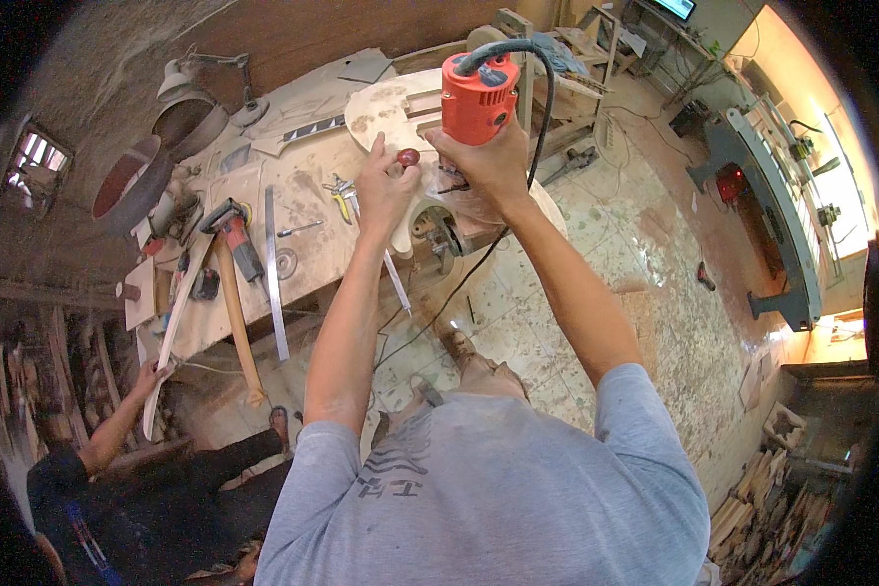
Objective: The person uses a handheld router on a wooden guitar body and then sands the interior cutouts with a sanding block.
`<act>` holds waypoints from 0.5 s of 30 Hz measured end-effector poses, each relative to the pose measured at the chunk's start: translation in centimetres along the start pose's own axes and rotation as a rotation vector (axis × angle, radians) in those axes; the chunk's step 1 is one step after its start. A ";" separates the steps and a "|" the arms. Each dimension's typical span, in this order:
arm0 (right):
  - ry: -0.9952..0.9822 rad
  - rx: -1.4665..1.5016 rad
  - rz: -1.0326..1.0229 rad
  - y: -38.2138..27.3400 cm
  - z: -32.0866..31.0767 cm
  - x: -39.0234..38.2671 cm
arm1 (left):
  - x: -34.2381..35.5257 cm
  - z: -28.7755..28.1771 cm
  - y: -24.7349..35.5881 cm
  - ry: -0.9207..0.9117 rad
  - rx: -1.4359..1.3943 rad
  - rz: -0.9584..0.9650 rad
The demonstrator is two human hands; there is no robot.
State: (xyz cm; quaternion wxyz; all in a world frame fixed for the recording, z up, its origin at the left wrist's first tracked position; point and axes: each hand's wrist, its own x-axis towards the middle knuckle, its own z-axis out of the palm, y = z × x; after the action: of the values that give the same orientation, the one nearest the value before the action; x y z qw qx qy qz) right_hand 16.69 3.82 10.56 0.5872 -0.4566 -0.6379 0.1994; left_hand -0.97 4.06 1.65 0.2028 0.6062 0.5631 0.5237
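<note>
Our grey T-shirt fills the foreground as we stand at a dusty workshop bench, both arms stretched toward a red router near its right end. Our right hand has its grip wrapped around the router's body, while the grip of our left hand is closed on a dark red knob, a two-sided hold that probably steadies the machine against twisting. Beneath it lies a pale guitar-shaped body, likely set near the bench's edge so we can reach it squarely. A black cord loops out to the right of the wrist, perhaps to keep it off the wood, then drops toward our feet. To our left, pliers, a steel ruler and a red angle grinder crowd the bench, leaving less room that way; farther left, a co-worker's hand holds a curved wooden strip. Tiled floor gives our right elbow space before a grey machine.
</note>
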 end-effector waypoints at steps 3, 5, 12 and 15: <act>0.000 -0.021 0.008 -0.7 0.1 -0.2 | -0.1 -0.1 -0.1 0.014 0.026 -0.012; -0.005 -0.016 0.024 -0.9 0.1 -0.3 | 0.0 -0.3 0.0 -0.025 0.058 -0.041; -0.054 0.017 0.102 -0.7 0.5 -0.3 | -0.1 -0.1 -0.9 -0.011 -0.073 -0.123; -0.050 0.014 0.068 0.5 0.5 -0.2 | -0.2 0.0 -0.6 0.002 -0.051 -0.103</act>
State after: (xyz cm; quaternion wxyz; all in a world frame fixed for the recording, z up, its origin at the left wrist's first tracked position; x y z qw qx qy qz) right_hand 16.36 4.02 9.96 0.5671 -0.4686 -0.6352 0.2352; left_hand -1.19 4.02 1.03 0.2441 0.5707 0.5803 0.5272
